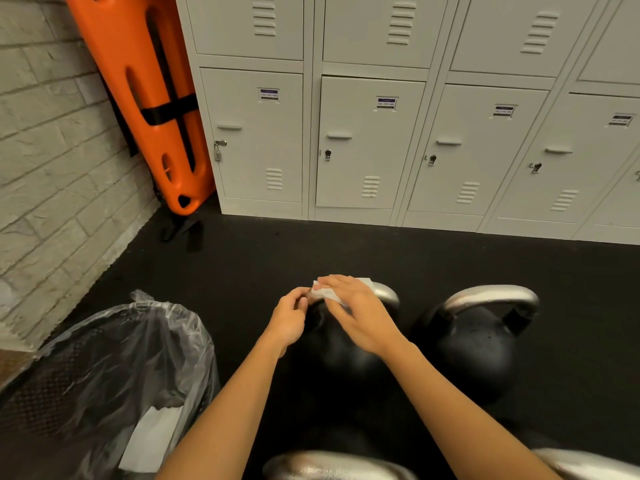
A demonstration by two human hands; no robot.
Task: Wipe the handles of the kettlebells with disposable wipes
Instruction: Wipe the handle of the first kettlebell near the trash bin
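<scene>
Black cast-iron kettlebell w/ bare silver steel handle (386,294) sits centre frame on dark rubber floor, a 2nd matching kettlebell (485,344) at its 3 o'clock. Right hand (356,311) lies flat, fingers straight, pressing thin white disposable wipe (323,293) onto handle top. Left hand (291,315) at 9 o'clock, fingers curled, pinching wipe's edge. Bell prob. heavy, won't shift; wipe is limp, likely damp, tears easily, so wrap it round the smooth bar & slide. Bagged mesh bin (104,368) at 8 o'clock.

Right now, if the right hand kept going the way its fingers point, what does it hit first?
Right hand points up-left across the wipe on the handle. First contact is likely the left hand pinching the wipe's end; depth unclear.
</scene>
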